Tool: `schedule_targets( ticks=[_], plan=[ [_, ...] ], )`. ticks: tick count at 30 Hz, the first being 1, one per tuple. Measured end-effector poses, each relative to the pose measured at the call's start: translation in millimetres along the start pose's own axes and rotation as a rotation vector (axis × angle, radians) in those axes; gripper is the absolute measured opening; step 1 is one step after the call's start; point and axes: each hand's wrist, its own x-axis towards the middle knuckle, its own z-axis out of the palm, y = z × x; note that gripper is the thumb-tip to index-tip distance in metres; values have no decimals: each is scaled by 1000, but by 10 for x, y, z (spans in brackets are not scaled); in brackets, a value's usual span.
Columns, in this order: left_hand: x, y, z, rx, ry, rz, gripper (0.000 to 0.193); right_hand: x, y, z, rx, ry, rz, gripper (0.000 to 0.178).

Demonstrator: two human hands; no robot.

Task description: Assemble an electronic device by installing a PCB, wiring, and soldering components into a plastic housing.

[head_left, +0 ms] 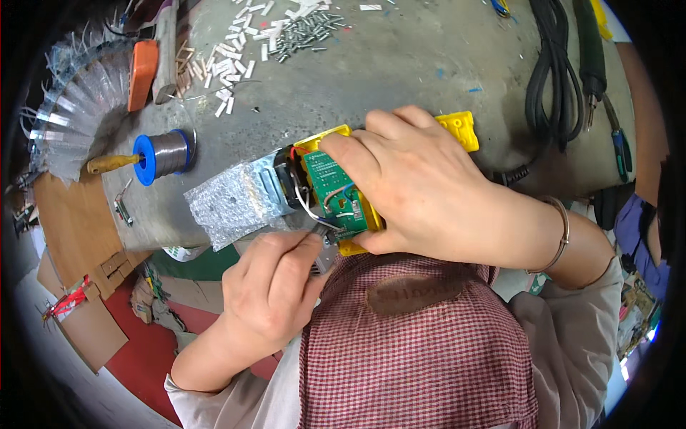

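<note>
A green circuit board [330,179] sits in a yellow plastic housing [457,130] near the bench's front edge. My right hand [421,186] is wrapped over the housing, fingers on its far side and thumb at the near edge of the board. At the board's near left corner, my left hand [275,282] is closed in a pinch beside a small grey part [321,230]; what the fingertips hold is mostly hidden. White, red and blue wires run between the board and a black and metal unit [287,175]. Bubble wrap [232,200] covers that unit's left end.
A blue solder spool [163,156] with a wooden-handled tool [113,164] stands at left. Beyond lie an orange block [143,75], white strips [232,53] and metal pins [304,36]. At right are a black cable [550,79], soldering iron [592,64] and cutters [619,143].
</note>
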Motion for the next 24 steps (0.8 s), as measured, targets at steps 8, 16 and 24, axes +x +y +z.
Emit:
schedule_targets(
  ticks=[8,16,24],
  plan=[
    [-26,60,43,40,66,-34,47,30,-43,-64,-16,-13,34,83],
    [-58,-77,97,37,97,86,31,42,-63,-121,-1,-42,20,82],
    [-50,-120,171,-24,119,78,33,68,-93,-145,-16,-125,47,82]
  ],
)
